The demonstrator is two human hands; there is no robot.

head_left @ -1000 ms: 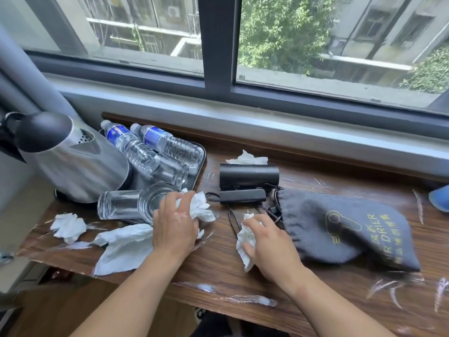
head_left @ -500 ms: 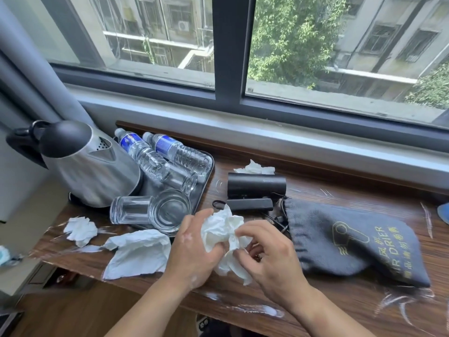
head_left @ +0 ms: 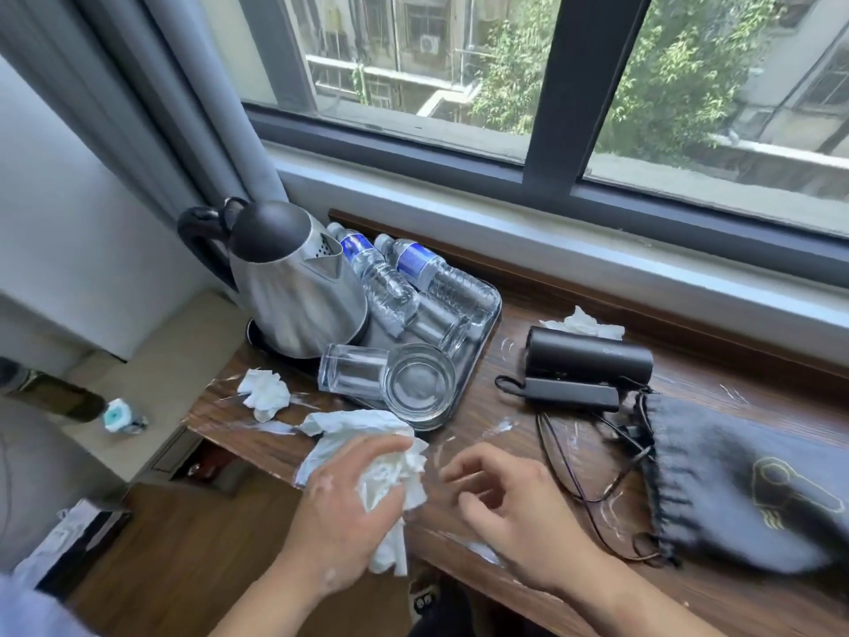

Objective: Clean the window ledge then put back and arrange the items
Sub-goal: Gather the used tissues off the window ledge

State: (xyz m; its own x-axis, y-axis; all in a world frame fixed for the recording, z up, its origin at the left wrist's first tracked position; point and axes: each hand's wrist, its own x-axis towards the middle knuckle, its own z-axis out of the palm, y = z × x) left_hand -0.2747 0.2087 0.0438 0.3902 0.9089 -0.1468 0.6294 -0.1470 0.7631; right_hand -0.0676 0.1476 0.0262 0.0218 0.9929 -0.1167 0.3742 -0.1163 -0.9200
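smeared wooden ledge (head_left: 514, 409), tray (head_left: 482, 347), window (head_left: 597, 85)

Two bare forearms, no sleeves, no rings or watch on either wrist.

Smeared wooden ledge (head_left: 528, 420) holds crumpled white tissues (head_left: 265, 392).

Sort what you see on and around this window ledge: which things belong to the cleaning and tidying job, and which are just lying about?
Part of the job:
ledge
left hand
tissue wad
crumpled tissues
tray
kettle
bottles
glasses
hair dryer
pouch

Just lying about:
curtain
box on the floor
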